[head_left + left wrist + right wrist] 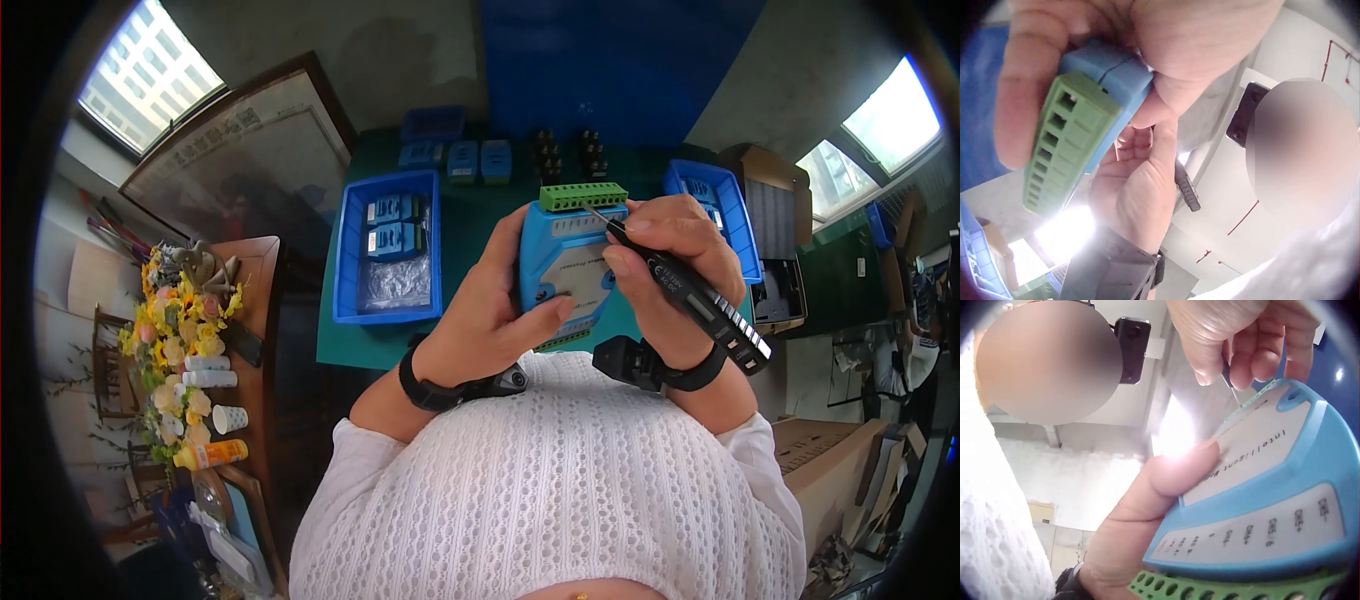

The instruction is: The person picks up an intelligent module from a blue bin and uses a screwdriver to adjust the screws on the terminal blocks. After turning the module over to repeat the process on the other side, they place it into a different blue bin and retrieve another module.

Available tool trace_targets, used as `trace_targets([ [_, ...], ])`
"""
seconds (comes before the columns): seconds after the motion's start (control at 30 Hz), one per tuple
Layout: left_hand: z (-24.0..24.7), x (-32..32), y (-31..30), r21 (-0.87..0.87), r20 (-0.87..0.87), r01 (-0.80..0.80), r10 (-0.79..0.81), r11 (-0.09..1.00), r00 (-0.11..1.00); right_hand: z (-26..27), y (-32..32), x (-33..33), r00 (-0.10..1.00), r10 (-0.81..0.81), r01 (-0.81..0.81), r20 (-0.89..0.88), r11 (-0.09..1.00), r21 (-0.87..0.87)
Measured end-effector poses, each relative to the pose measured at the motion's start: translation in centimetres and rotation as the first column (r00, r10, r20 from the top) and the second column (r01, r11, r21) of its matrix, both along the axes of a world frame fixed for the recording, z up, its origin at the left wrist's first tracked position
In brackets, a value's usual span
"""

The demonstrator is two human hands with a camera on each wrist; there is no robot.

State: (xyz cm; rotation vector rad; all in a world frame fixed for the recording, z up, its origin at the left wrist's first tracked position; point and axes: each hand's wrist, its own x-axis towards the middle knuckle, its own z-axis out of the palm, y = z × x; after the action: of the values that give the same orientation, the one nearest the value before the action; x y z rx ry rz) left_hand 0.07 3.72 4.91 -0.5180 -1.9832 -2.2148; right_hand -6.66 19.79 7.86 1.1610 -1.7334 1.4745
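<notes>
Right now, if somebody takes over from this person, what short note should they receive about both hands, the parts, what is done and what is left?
Left hand: grips the blue plastic module with a pale label, raised above the green mat.
Right hand: holds the slim black electric screwdriver; its thin tip is at the module's upper green terminal strip.
Done: module in hand, tip placed at the strip.
Left: probably the strip's screws; which are already turned cannot be seen. Similar modules lie in the left blue plastic tray.

module (1272, 487) cropped at edge (right, bottom), screwdriver (1187, 187) — mostly hidden
</notes>
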Motion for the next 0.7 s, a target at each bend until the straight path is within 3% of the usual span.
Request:
trace_targets([
  [0.7,-0.21,0.02,-0.42,-0.054,0.011,0.021,-0.021,0.998,1.0,0.54,0.0,0.53,0.999,0.008,-0.004,-0.048,0.997,0.078],
])
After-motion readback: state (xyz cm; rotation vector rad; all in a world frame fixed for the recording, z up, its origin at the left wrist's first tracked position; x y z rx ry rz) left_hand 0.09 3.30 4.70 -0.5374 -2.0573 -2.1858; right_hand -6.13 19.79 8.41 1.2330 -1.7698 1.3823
